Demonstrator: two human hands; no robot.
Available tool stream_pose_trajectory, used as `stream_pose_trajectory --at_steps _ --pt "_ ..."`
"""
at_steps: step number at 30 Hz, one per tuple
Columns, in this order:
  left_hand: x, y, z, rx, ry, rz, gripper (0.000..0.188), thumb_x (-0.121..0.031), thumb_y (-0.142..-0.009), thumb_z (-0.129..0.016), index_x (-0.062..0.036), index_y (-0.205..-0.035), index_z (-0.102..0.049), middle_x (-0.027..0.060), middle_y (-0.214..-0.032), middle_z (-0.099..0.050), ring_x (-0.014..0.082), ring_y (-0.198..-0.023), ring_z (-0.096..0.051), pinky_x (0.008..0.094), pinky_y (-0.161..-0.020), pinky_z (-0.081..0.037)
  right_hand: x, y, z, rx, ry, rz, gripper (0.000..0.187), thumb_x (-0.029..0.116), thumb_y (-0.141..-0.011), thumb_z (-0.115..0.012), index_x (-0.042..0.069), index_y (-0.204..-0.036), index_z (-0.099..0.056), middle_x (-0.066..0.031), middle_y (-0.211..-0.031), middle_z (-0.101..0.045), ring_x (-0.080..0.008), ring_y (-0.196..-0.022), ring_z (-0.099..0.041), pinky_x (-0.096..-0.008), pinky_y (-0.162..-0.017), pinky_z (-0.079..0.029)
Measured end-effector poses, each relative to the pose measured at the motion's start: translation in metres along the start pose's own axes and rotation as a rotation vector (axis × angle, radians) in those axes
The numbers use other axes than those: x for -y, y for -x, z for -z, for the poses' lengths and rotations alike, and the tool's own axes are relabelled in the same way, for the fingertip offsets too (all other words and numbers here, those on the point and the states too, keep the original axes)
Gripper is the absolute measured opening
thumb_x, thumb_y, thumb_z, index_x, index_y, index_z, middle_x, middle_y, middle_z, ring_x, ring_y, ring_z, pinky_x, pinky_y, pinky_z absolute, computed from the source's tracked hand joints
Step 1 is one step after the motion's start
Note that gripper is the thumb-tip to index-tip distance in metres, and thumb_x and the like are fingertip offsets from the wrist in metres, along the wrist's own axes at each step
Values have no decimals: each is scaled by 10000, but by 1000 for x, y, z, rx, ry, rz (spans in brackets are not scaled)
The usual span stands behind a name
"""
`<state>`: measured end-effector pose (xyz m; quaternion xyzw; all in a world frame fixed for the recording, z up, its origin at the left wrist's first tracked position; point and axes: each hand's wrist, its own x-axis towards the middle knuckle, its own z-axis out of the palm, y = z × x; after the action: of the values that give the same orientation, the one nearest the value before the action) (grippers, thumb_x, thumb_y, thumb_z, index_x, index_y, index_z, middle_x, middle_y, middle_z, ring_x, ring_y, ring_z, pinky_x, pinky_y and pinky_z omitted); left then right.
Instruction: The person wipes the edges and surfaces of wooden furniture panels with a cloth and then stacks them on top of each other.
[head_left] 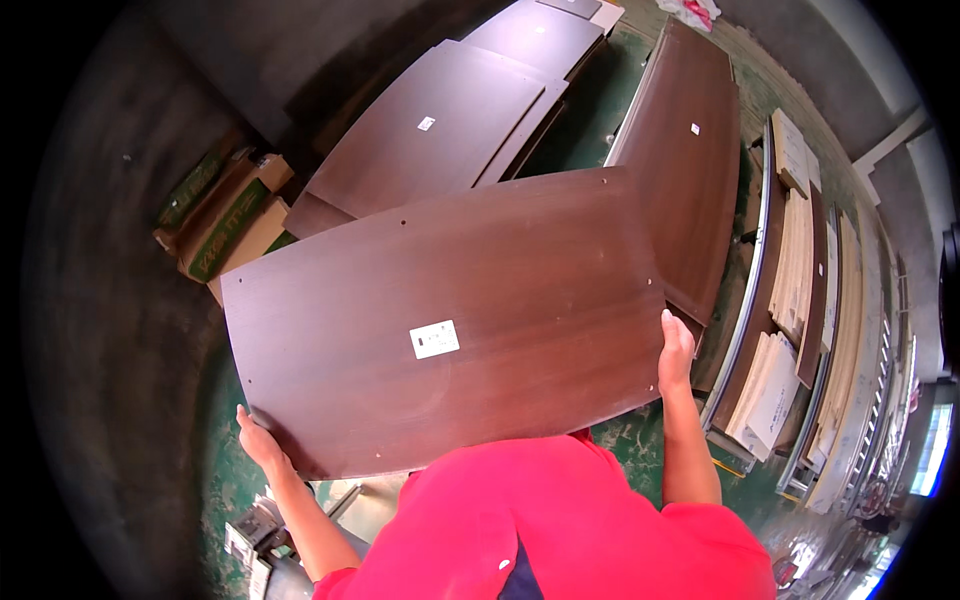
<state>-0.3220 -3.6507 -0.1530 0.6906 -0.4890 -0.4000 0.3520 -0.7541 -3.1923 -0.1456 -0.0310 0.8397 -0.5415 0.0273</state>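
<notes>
A large dark brown wood panel [520,310] is held out in front of my body, its near edge close to my red shirt. It has a white label near its middle and small holes along its edges. My left hand [262,440] grips the left edge near the lower corner, with the fingers partly hidden behind the panel. On the opposite edge, my right hand [676,352] holds the panel with the thumb side pointing up; its other fingers are mostly out of sight underneath.
Stacked brown panels [430,130] lie ahead, and another stack [690,150] stands beyond my right hand. At the right are racks of boards [790,260]. Cardboard boxes [225,215] sit by the dark wall at left. Metal equipment [255,535] stands below my left hand on the green floor.
</notes>
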Motion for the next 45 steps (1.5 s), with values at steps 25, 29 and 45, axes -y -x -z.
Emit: stream_pose_trajectory --at_steps 25,29,45 --pt "-105 -99 -231 -16 101 128 569 -429 -904 -455 102 -1053 -594 135 -1015 -628 235 -905 -578 341 -818 -440 79 -271 -144 45 323 -1 458 409 -903 -497 -30 -804 -584 -147 -629 -519 -221 -613 -502 -348 -617 -404" --pt "-134 -77 -281 -89 -83 185 609 -460 -894 -451 113 -1040 -597 161 -1022 -629 257 -899 -586 352 -822 -438 49 -344 -170 152 371 -96 480 448 -895 -488 -13 -870 -619 -184 -753 -612 -302 -739 -587 -373 -702 -437" --pt "-231 -8 -483 -147 -70 242 622 -457 -899 -441 124 -1069 -582 185 -1062 -620 272 -974 -572 357 -864 -419 93 -647 -199 340 547 -66 560 536 -869 -462 10 -900 -651 -217 -882 -641 -356 -902 -610 -399 -793 -449"
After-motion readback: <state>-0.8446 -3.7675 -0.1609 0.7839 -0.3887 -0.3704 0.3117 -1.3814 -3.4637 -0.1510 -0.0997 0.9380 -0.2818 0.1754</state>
